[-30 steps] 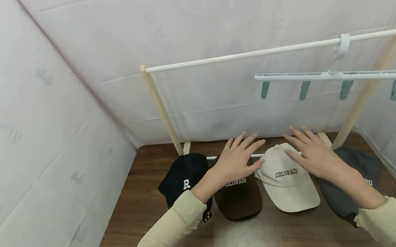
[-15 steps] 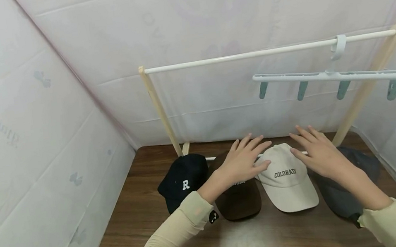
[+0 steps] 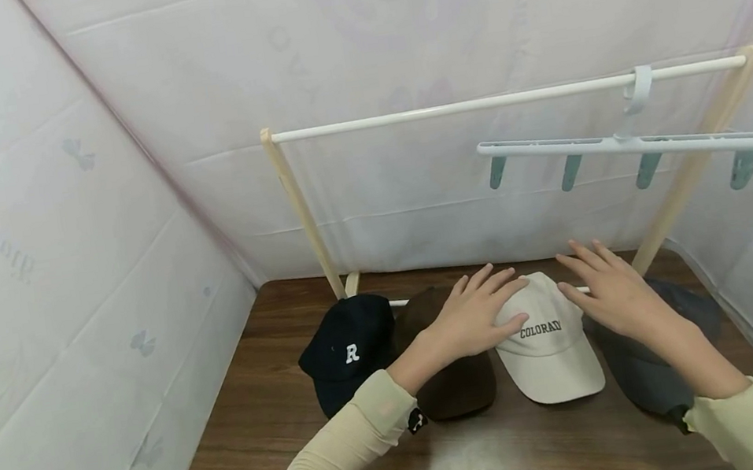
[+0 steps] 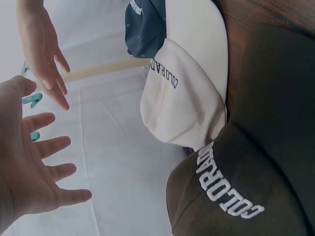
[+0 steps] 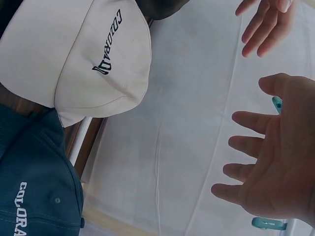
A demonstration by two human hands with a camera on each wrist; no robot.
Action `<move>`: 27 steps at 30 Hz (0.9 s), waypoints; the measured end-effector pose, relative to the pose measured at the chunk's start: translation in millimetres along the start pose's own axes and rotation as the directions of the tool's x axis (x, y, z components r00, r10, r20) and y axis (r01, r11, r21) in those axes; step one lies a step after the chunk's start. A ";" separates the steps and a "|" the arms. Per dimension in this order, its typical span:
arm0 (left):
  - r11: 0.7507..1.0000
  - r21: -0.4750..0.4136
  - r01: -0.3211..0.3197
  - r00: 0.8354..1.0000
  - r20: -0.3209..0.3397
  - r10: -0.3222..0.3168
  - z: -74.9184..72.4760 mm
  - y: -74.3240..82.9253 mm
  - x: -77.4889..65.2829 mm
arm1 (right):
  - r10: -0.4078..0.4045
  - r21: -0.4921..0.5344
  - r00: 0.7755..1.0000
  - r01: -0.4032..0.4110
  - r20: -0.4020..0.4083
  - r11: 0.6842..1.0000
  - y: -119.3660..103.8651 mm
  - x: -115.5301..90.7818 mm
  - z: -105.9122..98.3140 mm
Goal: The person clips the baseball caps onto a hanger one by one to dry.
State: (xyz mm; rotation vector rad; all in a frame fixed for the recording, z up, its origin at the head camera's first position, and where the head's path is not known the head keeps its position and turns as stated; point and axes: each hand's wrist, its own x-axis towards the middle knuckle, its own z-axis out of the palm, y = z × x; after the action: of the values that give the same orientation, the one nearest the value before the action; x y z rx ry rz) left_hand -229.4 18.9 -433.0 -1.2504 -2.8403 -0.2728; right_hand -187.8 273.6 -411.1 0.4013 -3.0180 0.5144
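Note:
My left hand (image 3: pixel 476 317) hovers with spread, straight fingers above the gap between a brown cap (image 3: pixel 457 387) and a cream cap (image 3: pixel 554 366). My right hand (image 3: pixel 609 292) is spread too, over the edge between the cream cap and a dark grey cap (image 3: pixel 645 378). Both wrist views show the palms apart from the caps and holding nothing. A black cap (image 3: pixel 344 342) with a white R lies farthest left. "COLORADO" lettering marks the brown cap (image 4: pixel 226 191) in the left wrist view; the left forearm covers part of it in the head view.
Behind the caps stands a wooden rack with a white top rail (image 3: pixel 446 109). A pale hanger (image 3: pixel 643 142) with several teal clips hangs from its right part. White fabric walls (image 3: pixel 100 247) enclose the brown wooden table (image 3: pixel 243 411) at the back and sides.
My left hand has drifted right and slightly down, now overlapping the cream cap's left edge. My right hand has shifted slightly right. The caps stay where they lay.

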 end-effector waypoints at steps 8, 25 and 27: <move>1.000 -0.018 -0.007 1.000 0.003 0.007 1.0 7.1 4.2 | 0.001 0.018 1.000 -0.001 -0.011 1.000 6.6 -3.7 -1.3; 1.000 -0.016 -0.012 1.000 0.009 0.012 5.3 19.9 6.9 | 0.080 0.004 0.996 -0.080 0.031 0.997 19.1 -8.0 -6.3; 1.000 -0.012 -0.012 1.000 0.009 0.012 5.4 21.0 7.1 | 0.091 0.013 0.995 -0.091 0.040 0.996 20.9 -8.7 -7.2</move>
State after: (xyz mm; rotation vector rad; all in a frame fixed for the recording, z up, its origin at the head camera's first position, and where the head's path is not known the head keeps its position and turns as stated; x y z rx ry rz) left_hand -218.5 38.9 -434.5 -1.2745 -2.8421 -0.2848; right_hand -184.9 297.1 -411.8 0.2789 -3.0834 0.5414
